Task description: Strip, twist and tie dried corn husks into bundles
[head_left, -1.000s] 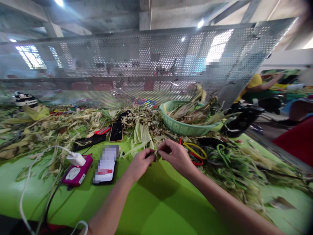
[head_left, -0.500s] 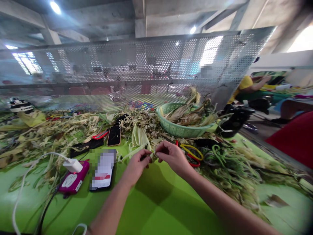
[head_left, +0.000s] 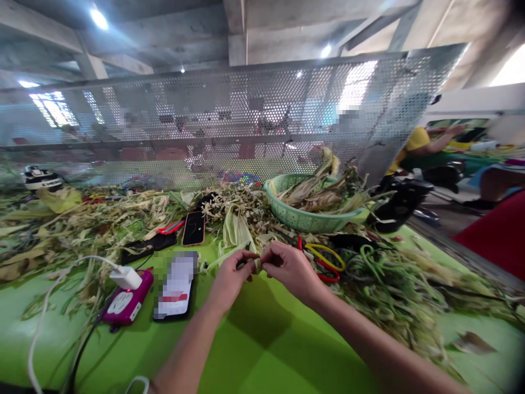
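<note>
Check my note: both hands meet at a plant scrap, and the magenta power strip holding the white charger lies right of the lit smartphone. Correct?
The side is wrong: in the head view, the magenta power strip holding the white charger lies left of the lit smartphone.

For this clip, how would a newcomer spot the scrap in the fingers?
Find the green tabletop, then the spot above it where the left hand and right hand nearly meet. The small pale-green scrap is pinched between them, unlike the loose leaves behind.
</note>
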`<state>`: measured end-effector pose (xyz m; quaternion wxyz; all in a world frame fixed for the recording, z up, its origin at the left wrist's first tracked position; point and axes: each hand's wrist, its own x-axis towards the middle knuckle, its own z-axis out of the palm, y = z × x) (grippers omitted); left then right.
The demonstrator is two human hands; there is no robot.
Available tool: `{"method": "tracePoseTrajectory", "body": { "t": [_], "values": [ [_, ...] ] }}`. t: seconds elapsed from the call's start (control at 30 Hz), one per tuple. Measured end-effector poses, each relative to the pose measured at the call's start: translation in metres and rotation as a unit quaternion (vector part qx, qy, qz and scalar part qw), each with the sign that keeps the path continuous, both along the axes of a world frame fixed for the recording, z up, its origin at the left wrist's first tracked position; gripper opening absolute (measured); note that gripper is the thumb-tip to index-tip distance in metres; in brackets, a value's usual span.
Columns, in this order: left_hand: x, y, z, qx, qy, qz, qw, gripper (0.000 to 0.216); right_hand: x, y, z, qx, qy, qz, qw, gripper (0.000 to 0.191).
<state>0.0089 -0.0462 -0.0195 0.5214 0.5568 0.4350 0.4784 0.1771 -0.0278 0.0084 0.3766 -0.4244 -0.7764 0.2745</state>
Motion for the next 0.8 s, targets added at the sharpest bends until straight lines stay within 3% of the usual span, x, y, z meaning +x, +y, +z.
{"method": "tracePoseTrajectory", "body": {
  "t": [0.37, 0.6, 0.8],
  "values": [
    [0.002, -0.003, 0.005, -0.006, -0.012, 0.008, 1.000, 0.020, 0.000, -0.004, 0.009, 0.079, -0.050, 0.006, 0.996, 0.019],
    [0.002, -0.006, 0.010, -0.007, 0.015, -0.005, 1.000, 0.019, -0.002, -0.010, 0.013, 0.073, -0.109, -0.032, 0.991, 0.015],
    [0.003, -0.005, 0.009, 0.004, 0.051, 0.007, 0.999, 0.020, -0.003, -0.010, 0.008, 0.059, -0.079, -0.025, 0.995, 0.013]
  ]
}}
